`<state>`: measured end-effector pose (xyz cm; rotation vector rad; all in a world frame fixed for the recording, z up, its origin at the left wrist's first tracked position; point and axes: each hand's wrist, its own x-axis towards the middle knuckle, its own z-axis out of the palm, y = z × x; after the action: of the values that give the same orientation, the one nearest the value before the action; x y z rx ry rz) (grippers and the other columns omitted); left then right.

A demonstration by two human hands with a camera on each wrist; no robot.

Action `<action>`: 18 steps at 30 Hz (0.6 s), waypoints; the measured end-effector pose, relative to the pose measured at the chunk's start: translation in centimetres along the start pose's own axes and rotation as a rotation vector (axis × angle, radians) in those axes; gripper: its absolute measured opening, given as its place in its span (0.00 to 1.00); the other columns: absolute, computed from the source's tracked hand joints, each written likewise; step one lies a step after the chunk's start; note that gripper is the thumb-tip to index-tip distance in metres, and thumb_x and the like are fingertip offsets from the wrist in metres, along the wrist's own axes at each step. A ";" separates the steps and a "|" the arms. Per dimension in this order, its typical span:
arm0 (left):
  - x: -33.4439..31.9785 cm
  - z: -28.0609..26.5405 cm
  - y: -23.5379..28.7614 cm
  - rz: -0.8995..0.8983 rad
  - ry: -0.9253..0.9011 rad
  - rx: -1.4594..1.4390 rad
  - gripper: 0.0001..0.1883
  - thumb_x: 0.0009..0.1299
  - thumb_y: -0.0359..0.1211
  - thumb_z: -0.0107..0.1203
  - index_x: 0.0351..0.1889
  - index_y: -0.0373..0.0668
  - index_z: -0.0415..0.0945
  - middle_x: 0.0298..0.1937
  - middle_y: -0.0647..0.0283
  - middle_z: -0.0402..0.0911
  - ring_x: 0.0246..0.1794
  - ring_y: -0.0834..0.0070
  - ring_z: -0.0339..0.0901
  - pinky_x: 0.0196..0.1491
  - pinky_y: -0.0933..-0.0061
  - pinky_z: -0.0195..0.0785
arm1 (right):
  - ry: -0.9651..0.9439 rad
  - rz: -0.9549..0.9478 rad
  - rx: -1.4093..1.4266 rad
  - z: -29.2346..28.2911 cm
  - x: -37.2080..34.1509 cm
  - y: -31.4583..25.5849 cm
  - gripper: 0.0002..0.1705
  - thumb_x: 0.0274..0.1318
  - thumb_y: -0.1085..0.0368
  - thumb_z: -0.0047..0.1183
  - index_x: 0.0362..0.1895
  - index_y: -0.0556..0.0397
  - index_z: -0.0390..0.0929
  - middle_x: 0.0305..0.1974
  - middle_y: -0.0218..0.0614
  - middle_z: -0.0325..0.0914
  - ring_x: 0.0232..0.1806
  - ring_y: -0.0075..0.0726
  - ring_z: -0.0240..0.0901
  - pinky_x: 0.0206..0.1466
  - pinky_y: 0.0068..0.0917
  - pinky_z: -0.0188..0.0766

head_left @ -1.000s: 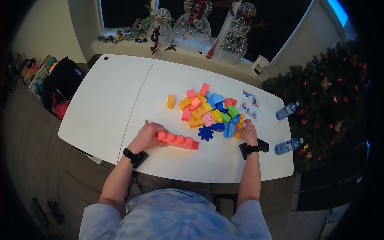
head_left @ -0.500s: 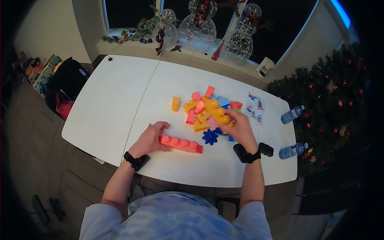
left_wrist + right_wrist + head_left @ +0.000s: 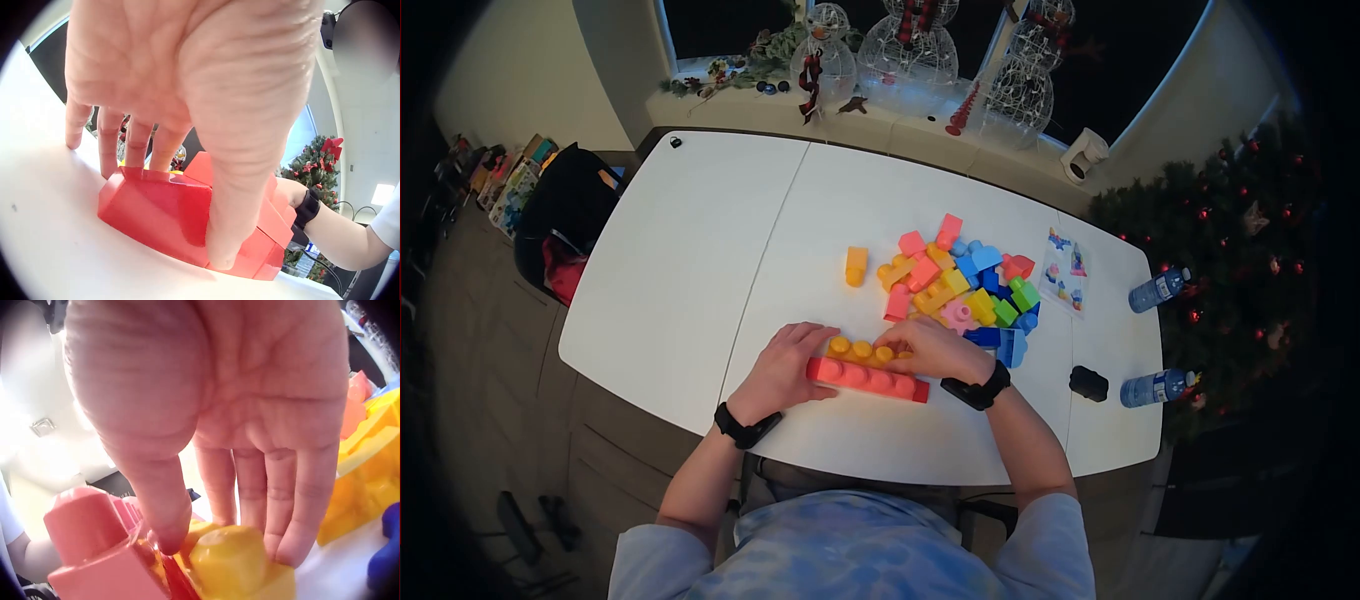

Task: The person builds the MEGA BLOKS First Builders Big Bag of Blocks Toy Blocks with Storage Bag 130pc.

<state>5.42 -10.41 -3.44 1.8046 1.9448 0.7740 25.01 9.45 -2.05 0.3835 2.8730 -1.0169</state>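
Note:
In the head view, a coral-red row of studded blocks (image 3: pixel 866 379) lies near the table's front edge. My left hand (image 3: pixel 784 374) grips its left end, the thumb on the near side, as the left wrist view shows on the red block (image 3: pixel 156 209). A yellow studded block (image 3: pixel 860 351) sits against the far side of the row, held by my right hand (image 3: pixel 940 350) at its right end. In the right wrist view, the thumb and fingers straddle the yellow block (image 3: pixel 228 565), beside a coral block (image 3: pixel 94 540). Whether the rows are joined I cannot tell.
Behind the right hand is a pile of coloured blocks (image 3: pixel 975 290), with a lone orange block (image 3: pixel 856 266) to its left. A picture sheet (image 3: pixel 1064 272), a black object (image 3: pixel 1088 383) and two bottles (image 3: pixel 1157 290) (image 3: pixel 1157 388) stand or lie on the right.
My right hand has taken the yellow block from the pile's right side and brought it left and nearer, to the coral row. My left hand stays at the row's left end.

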 end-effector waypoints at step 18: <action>0.6 0.5 -0.3 0.026 0.057 -0.023 0.37 0.44 0.35 0.80 0.56 0.47 0.82 0.56 0.61 0.79 0.56 0.57 0.74 0.62 0.58 0.73 | 0.525 0.282 -0.101 -7.3 -3.1 1.4 0.13 0.63 0.62 0.61 0.47 0.56 0.85 0.39 0.44 0.86 0.36 0.43 0.83 0.43 0.39 0.77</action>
<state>5.49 -9.79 -3.97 1.8159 1.9431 0.8614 28.49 14.42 3.22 1.1634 3.1504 -0.8125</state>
